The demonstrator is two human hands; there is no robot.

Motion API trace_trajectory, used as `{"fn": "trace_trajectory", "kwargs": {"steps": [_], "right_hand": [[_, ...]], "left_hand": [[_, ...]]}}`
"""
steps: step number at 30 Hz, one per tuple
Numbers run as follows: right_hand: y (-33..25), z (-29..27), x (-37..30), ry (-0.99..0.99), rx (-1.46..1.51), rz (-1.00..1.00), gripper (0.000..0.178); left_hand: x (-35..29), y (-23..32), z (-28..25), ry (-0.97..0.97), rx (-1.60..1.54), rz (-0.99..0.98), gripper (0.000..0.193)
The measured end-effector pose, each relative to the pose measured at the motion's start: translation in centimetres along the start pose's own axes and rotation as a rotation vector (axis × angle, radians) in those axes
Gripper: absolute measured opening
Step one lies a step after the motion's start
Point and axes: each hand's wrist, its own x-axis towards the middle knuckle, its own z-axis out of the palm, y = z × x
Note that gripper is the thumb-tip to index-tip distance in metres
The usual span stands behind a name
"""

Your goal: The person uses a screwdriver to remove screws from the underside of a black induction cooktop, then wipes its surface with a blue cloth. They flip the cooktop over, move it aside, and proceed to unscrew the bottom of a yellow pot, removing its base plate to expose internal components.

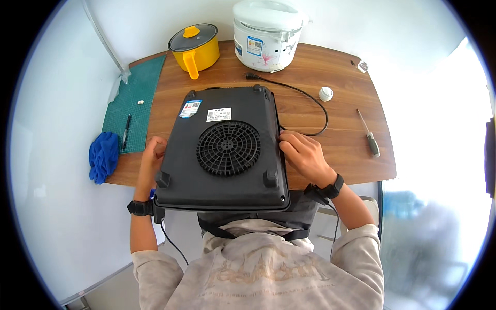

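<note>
An induction cooker (227,186) is bottom side up in front of me, its round fan grille (228,148) and several stubby feet showing. Its near edge juts past the table's front edge, over my lap. My left hand (154,150) is closed at the cooker's left side, its fingertips partly hidden behind the black casing. On the right side my right hand (305,155) grips the casing's rim with curled fingers. A black power cord (310,95) loops out on the right, its plug (251,76) lying beyond the cooker's far edge.
At the back of the wooden table (346,144) stand a yellow pot (204,56) with a glass lid and a white rice cooker (266,44). A white round knob (326,93) and a screwdriver (370,137) lie right. Left are a green cutting mat (137,90), a pen (126,132) and blue cloth (104,157).
</note>
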Motion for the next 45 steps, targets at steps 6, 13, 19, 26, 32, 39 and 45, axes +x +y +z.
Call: {"fn": "trace_trajectory", "kwargs": {"steps": [6,13,19,26,32,39,45], "right_hand": [[1.0,0.8,-0.2,-0.148,-0.026,0.0,0.021],[1.6,1.2,0.2,-0.223,-0.086,-0.041,0.018],[2.2,2.1,-0.2,-0.276,-0.057,-0.058,0.017],[2.6,3.1,-0.5,-0.29,-0.156,-0.088,0.017],[3.0,3.3,-0.4,-0.298,-0.147,-0.116,0.017],[2.5,2.7,-0.3,-0.403,-0.105,-0.07,0.014],[2.6,1.9,-0.3,-0.518,-0.001,0.005,0.016]], "left_hand": [[0.3,2.3,0.4,-0.119,0.131,-0.085,0.024],[0.2,2.8,0.6,-0.165,0.005,-0.289,0.04],[0.3,2.6,1.9,-0.215,0.173,-0.201,0.048],[0.5,4.0,3.0,-0.136,0.189,-0.227,0.052],[0.5,3.3,3.0,-0.149,0.149,-0.227,0.053],[0.4,2.7,3.0,-0.139,0.185,-0.22,0.048],[0.6,1.9,3.2,-0.149,0.301,-0.17,0.042]]}}
